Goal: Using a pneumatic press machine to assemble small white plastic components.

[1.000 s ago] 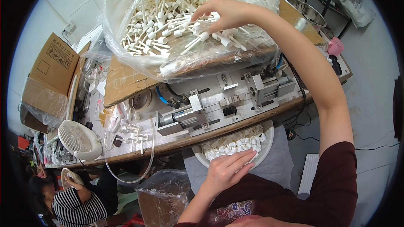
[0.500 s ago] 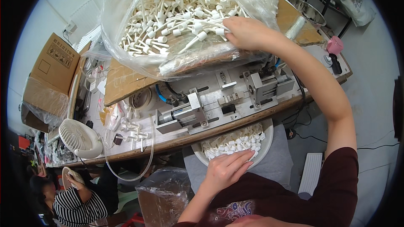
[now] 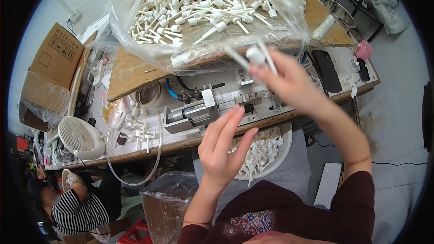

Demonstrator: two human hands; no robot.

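My right hand (image 3: 287,81) grips a few white plastic stems with caps (image 3: 256,55), blurred by motion, above the right part of the metal fixture (image 3: 199,115). Held up in front of that fixture is my left hand (image 3: 224,149), open with nothing in it, fingers stretched and thumb apart. Below it a round white basket (image 3: 285,153) rests on my lap, filled with small white capped pieces (image 3: 262,153); my hand hides part of it. A big clear plastic bag (image 3: 122,22) at the back holds a heap of white capped stems (image 3: 199,7).
A black phone (image 3: 326,70) lies right of the fixture. On the left stand a white fan (image 3: 81,138), a tape roll (image 3: 148,94) and a cardboard box (image 3: 52,68). A looped clear tube (image 3: 156,167) hangs over the bench edge. Another person (image 3: 81,210) sits at lower left.
My right hand has come out of the bag toward me, carrying white capped stems. My left hand has risen from the basket to the front of the fixture. The phone has come into sight.
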